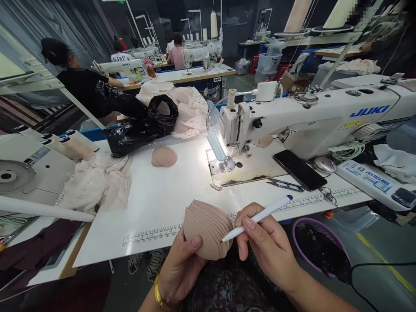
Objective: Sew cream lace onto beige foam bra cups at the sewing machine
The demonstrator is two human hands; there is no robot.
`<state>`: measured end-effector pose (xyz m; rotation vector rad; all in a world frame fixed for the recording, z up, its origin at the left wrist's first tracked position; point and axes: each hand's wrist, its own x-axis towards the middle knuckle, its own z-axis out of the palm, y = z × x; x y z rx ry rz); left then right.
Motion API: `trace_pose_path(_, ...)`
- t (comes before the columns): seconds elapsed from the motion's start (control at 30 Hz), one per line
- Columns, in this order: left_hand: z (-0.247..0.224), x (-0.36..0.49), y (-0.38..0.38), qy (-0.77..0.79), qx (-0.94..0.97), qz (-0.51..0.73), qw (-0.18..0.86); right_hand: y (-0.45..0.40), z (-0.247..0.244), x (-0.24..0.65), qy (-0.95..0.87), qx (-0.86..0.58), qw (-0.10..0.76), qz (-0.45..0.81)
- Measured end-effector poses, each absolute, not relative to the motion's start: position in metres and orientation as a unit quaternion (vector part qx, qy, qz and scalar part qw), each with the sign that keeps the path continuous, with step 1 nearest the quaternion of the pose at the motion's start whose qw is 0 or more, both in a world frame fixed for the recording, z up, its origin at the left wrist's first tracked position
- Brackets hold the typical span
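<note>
A fanned stack of beige fabric pieces (208, 229) is gripped in my left hand (186, 260), with the thumb pressed on the top piece. Between thumb and fingers of my right hand (266, 242) is a white marker pen (260, 218) with a dark blue end. Its tip meets the right edge of the stack, or lies just over it. Both hands are at the front edge of the white table (156, 195), which has a printed ruler along it. Farther back on the table lies a small pile of similar beige pieces (164, 156).
A JUKI sewing machine (305, 112) with its lamp lit stands behind my hands. Thread snips (286, 185) and a black phone (300, 169) lie right. Lace fabric (97, 182) and a black plastic bag (139, 125) are left. A purple basket (320, 247) sits below; a person (81, 82) works beyond.
</note>
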<state>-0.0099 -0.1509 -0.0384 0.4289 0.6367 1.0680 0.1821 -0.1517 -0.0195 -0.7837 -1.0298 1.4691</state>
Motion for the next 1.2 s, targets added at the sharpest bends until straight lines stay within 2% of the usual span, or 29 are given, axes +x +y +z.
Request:
trace_pose_path(0.37, -0.036, -0.008, -0.150, 0.299, 0.205, 0.494, 0.790, -0.153, -0.017, 0.179, -0.460, -0.324, 0.565, 0.603)
trace_pose_path(0.57, -0.037, -0.008, -0.156, 0.302, 0.209, 0.483, 0.795, -0.156, -0.017, 0.180, -0.506, -0.332, 0.529, 0.594)
trace_pose_path(0.7, -0.028, -0.010, -0.138, 0.364, 0.241, 0.468, 0.769, -0.155, -0.021, 0.179, -0.479, -0.312, 0.565, 0.595)
trace_pose_path(0.8, -0.012, -0.018, -0.089, 0.427, 0.322, 0.450, 0.715, -0.151, -0.030, 0.183, -0.465, -0.332, 0.585, 0.576)
trace_pose_path(0.9, 0.001, -0.032, -0.031, 0.476, 0.446, 0.456, 0.606, -0.146, -0.041, 0.201, -0.470, -0.369, 0.606, 0.525)
trace_pose_path(1.0, -0.002, -0.040, -0.006, 0.639, 0.522, 0.433, 0.365, -0.140, -0.052, 0.238, -0.454, -0.425, 0.648, 0.439)
trace_pose_path(1.03, -0.006, -0.037, -0.007, 0.687, 0.540, 0.397, 0.281, -0.137, -0.054, 0.254, -0.445, -0.446, 0.664, 0.402)
trace_pose_path(1.07, -0.011, -0.030, -0.011, 0.697, 0.576, 0.352, 0.241, -0.134, -0.056, 0.270, -0.435, -0.464, 0.680, 0.365)
trace_pose_path(1.13, -0.018, -0.001, -0.021, 0.574, 0.713, 0.302, 0.266, -0.127, -0.058, 0.301, -0.404, -0.482, 0.718, 0.299)
trace_pose_path(1.2, -0.016, 0.050, -0.026, 0.338, 0.851, 0.269, 0.297, -0.121, -0.060, 0.325, -0.363, -0.481, 0.756, 0.255)
